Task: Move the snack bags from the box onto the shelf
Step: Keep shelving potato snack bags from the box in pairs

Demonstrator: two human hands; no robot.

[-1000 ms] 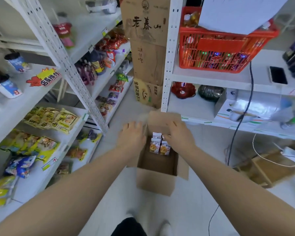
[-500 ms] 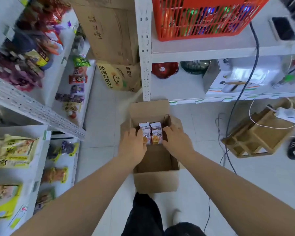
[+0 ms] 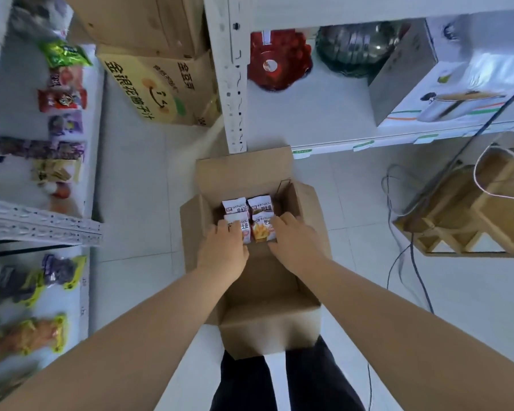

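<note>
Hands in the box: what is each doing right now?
Left hand: fingers on small white snack bags inside brown cardboard box; grip unclear.
Right hand: same, grip unclear.

Four snack bags [image 3: 248, 221] show in the open cardboard box [image 3: 267, 327] on the floor, stood two by two; whether more lie behind them cannot be told. Two hands reach into it, the left hand [image 3: 223, 252] and the right hand [image 3: 297, 243]. Two more cardboard cartons stand at the back, a plain one [image 3: 137, 22] stacked on a printed one [image 3: 158, 90]. On the right shelf [image 3: 318, 120] sit one red packet [image 3: 279, 59], one dark round pack [image 3: 353, 47] and one white appliance box [image 3: 445, 84]. One wooden rack [image 3: 469, 215] lies on the floor. The packets on the left shelves [image 3: 0, 179] are too blurred to count.
</note>
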